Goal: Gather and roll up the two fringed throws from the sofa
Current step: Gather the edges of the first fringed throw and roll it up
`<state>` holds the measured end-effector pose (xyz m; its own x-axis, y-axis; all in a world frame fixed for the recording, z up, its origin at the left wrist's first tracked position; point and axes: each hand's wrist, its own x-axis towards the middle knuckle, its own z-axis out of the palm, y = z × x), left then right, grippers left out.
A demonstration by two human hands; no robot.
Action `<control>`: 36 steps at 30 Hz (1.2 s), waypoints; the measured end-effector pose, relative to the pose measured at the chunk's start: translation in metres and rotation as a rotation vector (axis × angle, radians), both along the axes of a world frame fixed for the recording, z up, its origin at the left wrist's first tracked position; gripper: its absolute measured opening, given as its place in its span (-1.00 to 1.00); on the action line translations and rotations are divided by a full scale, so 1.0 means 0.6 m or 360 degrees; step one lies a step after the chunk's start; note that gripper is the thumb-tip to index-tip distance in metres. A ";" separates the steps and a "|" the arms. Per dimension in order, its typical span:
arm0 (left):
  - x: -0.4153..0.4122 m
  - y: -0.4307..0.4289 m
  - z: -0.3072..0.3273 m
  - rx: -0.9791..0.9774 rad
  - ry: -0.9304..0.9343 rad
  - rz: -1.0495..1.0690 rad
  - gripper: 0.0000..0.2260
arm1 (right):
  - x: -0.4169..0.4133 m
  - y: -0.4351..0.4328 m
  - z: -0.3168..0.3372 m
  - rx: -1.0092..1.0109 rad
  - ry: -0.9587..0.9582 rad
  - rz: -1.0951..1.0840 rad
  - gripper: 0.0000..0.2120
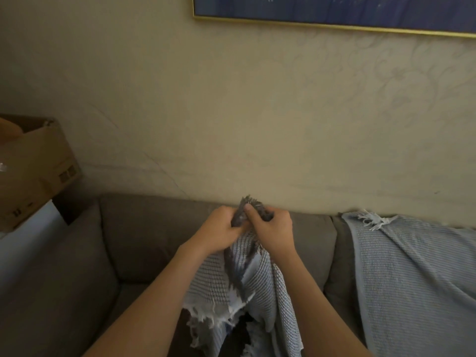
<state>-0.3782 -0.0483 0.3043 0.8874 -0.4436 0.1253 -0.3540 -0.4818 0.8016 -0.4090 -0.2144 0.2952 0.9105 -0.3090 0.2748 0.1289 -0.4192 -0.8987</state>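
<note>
- Hands, dead centre, pressed close together: the left hand is clenched round the gathered top of the held throw, knuckles up, fingers sunk in the cloth.
- The right hand sits just beside it at three o'clock and grips the same bunch, thumb laid up along a dark tuft of the fabric that pokes out at twelve o'clock above both fists.
- The held throw is a pale blue-grey waffle weave, hanging in folds toward six o'clock, with darker streaks down its middle and ragged white fringe along the lower edge at about seven o'clock of the hands. Whether it touches the seat, I cannot tell.
- The bare left forearm comes in from seven o'clock, and the bare right forearm from five, with the cloth between them.
- The second throw lies at four o'clock, well apart from the hands, draped over the sofa back and down the front. It has the same pale weave, with a tangle of white fringe at its top corner.
- The sofa is grey-brown, its back cushion behind the fists and its armrest out at nine o'clock.
- A cardboard box sits at ten o'clock beyond the armrest, tilted, on something white.
- The cream patterned wall fills twelve o'clock, and a gold-edged, dark blue framed picture is at one o'clock, cut by the top edge.
</note>
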 end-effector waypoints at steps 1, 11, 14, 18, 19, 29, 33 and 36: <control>0.004 -0.001 0.004 -0.0009 -0.0064 0.0082 -0.70 | 0.000 0.002 0.001 0.0037 -0.0022 0.0041 -0.53; 0.046 0.023 0.089 -0.0079 -0.0552 0.0808 -0.55 | 0.007 -0.002 -0.041 -0.0220 0.0282 0.0343 -0.62; 0.060 0.045 0.119 -0.0119 -0.0543 0.1078 -0.53 | 0.011 -0.016 -0.045 -0.0249 0.0524 0.0530 -0.57; 0.076 0.067 0.150 -0.0219 -0.0469 0.1394 -0.58 | 0.031 -0.040 -0.044 -0.0739 0.1011 0.0686 -0.58; 0.078 0.069 0.156 -0.0239 -0.0464 0.1457 -0.59 | 0.038 -0.045 -0.040 -0.0862 0.1052 0.0568 -0.58; 0.093 0.068 0.200 -0.0642 -0.0531 0.1599 -0.70 | 0.072 -0.032 0.036 -0.0623 -0.0317 -0.0498 -0.59; 0.094 0.060 0.180 -0.0605 -0.0426 0.1387 -0.65 | 0.056 -0.014 -0.014 -0.0888 -0.0078 -0.0160 -0.56; 0.089 0.047 0.159 -0.0534 -0.0419 0.1138 -0.73 | 0.048 0.009 -0.034 -0.1331 -0.0181 0.0060 -0.54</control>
<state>-0.3249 -0.0201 0.3997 0.8641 0.3138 0.3935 -0.2494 -0.4122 0.8763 -0.3802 -0.2091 0.2748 0.8690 0.0670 0.4902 0.2269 -0.9344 -0.2746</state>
